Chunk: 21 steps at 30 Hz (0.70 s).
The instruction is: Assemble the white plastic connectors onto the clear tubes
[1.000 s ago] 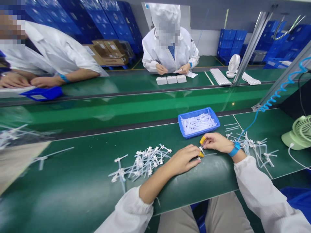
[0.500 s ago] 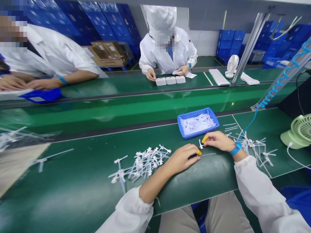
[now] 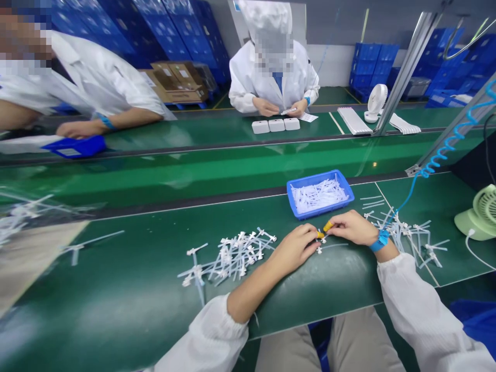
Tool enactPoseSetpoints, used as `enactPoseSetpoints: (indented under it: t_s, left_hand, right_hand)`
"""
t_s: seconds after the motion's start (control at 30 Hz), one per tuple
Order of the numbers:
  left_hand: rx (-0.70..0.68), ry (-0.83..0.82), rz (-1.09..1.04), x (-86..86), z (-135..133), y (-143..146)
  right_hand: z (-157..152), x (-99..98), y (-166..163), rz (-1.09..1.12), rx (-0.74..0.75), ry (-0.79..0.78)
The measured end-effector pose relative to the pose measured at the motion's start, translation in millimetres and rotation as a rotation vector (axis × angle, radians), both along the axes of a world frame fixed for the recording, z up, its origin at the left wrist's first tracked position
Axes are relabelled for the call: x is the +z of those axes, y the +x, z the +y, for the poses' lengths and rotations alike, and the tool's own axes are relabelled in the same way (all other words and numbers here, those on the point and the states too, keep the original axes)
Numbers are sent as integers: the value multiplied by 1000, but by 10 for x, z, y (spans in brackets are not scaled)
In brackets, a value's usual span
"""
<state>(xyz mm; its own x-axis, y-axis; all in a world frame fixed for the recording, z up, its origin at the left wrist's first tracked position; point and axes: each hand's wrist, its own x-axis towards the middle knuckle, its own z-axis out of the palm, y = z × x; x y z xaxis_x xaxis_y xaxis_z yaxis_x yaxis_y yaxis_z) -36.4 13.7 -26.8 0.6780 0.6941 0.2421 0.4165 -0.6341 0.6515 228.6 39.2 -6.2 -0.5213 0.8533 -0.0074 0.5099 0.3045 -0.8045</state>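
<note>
The left hand (image 3: pixel 296 248) and the right hand (image 3: pixel 351 227) meet, and each pinches tight with yellow-capped fingertips (image 3: pixel 328 226) on one tiny white part (image 3: pixel 321 238), close over the table (image 3: pixel 116 289) near its front edge. From the hands there is one blue tray (image 3: pixel 321 213) at 12 o'clock, one pile (image 3: pixel 228 256) at 9 o'clock, a second pile (image 3: pixel 406 232) at 3 o'clock and one green fan (image 3: pixel 480 212) cut off at the far right. Three boxes (image 3: pixel 276 125) sit far off by one person (image 3: pixel 273 77), and another person (image 3: pixel 89 88) is at 10 o'clock. The most bare room is at 8 o'clock, the part is mostly hidden by fingers, and both piles are too tangled to count.
</note>
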Motion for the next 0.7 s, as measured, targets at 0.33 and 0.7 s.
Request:
enactPoseSetpoints:
  t_s: [0.33,0.7]
  left_hand:
    - [-5,22,28,19,-26,23]
    - [-137,83,11,7,-1,15]
  right_hand:
    - [-30,74,64,384,-378,137]
    - [395,7,-143,-216,-382,551]
